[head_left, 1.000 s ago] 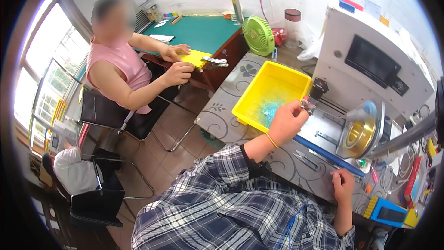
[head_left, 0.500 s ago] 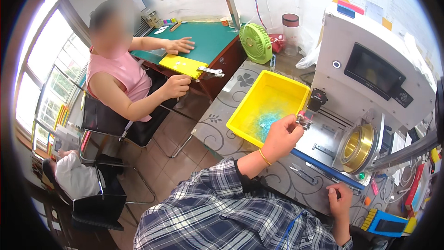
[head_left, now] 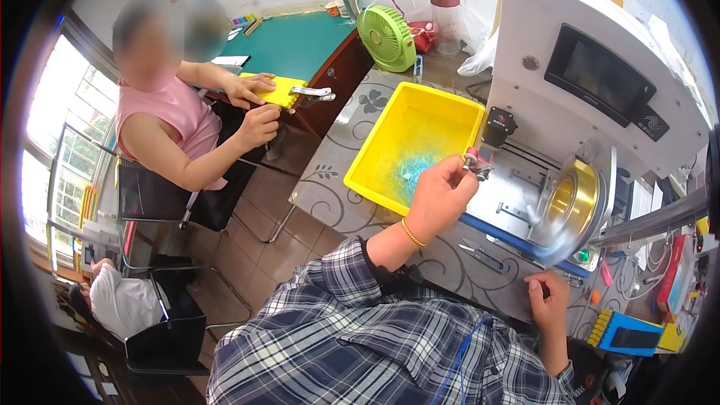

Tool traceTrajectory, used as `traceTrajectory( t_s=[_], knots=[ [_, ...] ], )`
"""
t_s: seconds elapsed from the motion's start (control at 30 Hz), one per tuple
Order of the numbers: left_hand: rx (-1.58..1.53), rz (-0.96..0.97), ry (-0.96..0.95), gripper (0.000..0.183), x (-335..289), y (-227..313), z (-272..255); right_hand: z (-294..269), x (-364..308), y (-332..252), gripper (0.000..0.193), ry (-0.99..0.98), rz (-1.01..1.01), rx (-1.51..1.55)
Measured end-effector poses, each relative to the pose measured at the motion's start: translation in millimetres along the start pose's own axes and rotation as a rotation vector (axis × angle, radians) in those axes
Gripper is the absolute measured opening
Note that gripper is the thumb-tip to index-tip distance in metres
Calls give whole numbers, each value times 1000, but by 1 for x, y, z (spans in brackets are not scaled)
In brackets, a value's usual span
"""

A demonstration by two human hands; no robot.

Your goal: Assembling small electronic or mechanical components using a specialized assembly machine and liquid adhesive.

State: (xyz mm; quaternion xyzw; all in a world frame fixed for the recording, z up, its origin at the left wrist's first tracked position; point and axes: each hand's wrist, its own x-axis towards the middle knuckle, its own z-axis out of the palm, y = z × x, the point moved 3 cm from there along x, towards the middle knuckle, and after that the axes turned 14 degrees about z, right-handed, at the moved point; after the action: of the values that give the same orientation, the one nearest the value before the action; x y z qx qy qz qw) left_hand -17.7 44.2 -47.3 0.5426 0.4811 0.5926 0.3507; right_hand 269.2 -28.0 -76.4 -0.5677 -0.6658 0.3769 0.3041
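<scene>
My left hand (head_left: 446,189), with a gold bead bracelet at the wrist, is closed in a pinch on a small metal fitting (head_left: 477,168) with a red piece at its top. Whether that fitting is joined to the machine I cannot tell. Just left of it stands a yellow plastic bin (head_left: 367,151) with a tangle of thin light-blue strands (head_left: 415,169) inside. My right hand (head_left: 548,296) rests loosely fisted at the table's near edge, and nothing shows in it. Beyond it, a gold ring wheel (head_left: 574,199) sits on the white machine, with a whitish-blue motion blur at its lower left.
The machine (head_left: 517,30) carries a dark screen (head_left: 600,75). A tweezers-like tool (head_left: 482,256) lies before it. Behind the bin stand a green fan (head_left: 386,37) and a clear jar (head_left: 445,19). At left a seated co-worker (head_left: 169,120) handles a yellow board (head_left: 281,91) with a metal clamp.
The whole view has shifted, so the table sits higher and further left. A blur has appeared by the gold wheel, and the machine's button light has gone dark. The co-worker's far hand now touches the yellow board.
</scene>
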Motion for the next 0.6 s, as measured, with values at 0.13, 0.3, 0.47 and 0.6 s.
traceTrajectory(
  t_s=[0.13,0.3,0.47,0.6],
  knots=[
    [-66,-80,50,13,-1,6,2,2,2,1,9,21,-15,19],
    [11,2,13,11,-1,-3,1,2,-3,3,9,4,-31,-14],
    [-22,2,18,7,-6,5,1,1,-7,-1,9,8,-12,-14],
    [-17,-40,25,12,-3,0,5,0,-10,2,10,41,-69,-30]
  ],
)
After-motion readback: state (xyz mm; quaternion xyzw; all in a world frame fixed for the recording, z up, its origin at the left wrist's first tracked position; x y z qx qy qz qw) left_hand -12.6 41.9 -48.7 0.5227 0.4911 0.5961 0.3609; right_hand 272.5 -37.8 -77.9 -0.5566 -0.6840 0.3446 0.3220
